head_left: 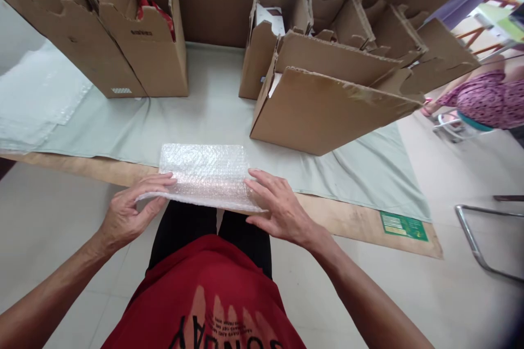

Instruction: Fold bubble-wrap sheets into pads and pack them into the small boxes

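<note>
A sheet of clear bubble wrap (203, 162) lies at the front edge of the cloth-covered table, its near part lifted and bent over the edge. My left hand (130, 206) pinches its left near corner, with the thumb below and the fingers on top. At the opposite end, my right hand (277, 204) grips the right near corner between thumb and fingers. Whether anything lies under or inside the wrap cannot be seen.
Cardboard boxes (149, 73) stand at the back left, one with red packets (158, 13). More cardboard boxes (327, 114) stand at the right. Bubble wrap sheets (36, 92) are stacked at far left. A person (483, 92) sits at far right, near a metal chair frame (470, 240).
</note>
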### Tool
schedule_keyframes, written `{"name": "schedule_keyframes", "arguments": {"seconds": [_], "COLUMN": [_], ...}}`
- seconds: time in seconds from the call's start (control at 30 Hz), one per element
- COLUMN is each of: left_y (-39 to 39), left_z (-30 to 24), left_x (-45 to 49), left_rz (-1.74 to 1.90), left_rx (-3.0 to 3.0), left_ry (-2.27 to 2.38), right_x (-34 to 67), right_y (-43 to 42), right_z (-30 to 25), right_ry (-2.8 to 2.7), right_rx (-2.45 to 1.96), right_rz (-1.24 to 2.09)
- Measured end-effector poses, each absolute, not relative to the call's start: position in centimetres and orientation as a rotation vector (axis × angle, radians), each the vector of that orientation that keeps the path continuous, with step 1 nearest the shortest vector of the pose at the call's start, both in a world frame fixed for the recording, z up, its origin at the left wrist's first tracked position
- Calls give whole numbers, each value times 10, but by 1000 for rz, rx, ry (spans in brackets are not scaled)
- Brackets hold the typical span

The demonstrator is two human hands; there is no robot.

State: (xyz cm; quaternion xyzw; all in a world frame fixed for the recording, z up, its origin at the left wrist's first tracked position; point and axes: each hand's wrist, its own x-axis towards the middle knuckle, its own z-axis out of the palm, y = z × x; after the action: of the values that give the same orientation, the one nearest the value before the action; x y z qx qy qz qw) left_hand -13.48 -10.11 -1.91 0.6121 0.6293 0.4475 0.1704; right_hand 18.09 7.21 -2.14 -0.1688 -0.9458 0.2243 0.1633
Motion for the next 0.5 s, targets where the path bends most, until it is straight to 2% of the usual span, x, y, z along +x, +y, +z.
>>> {"name": "schedule_keyframes", "arguments": {"seconds": [0.17,0.27,0.5], "left_y": [-89,-82,-58], "left_z": [-17,-16,-14], "left_x": [-141,-145,-146], "left_rz": [1002,964,1013], "left_rx": [1493,1321,1165], "left_ry": [2009,2109,2250], "right_x": [144,135,126], "right_y": [79,83,86], "right_z": [-34,-31,-31], "right_ry": [-2364,-2200,-2095], "right_rx": [-729,-905,-1081], "right_rz": [1063,1264,1267]}}
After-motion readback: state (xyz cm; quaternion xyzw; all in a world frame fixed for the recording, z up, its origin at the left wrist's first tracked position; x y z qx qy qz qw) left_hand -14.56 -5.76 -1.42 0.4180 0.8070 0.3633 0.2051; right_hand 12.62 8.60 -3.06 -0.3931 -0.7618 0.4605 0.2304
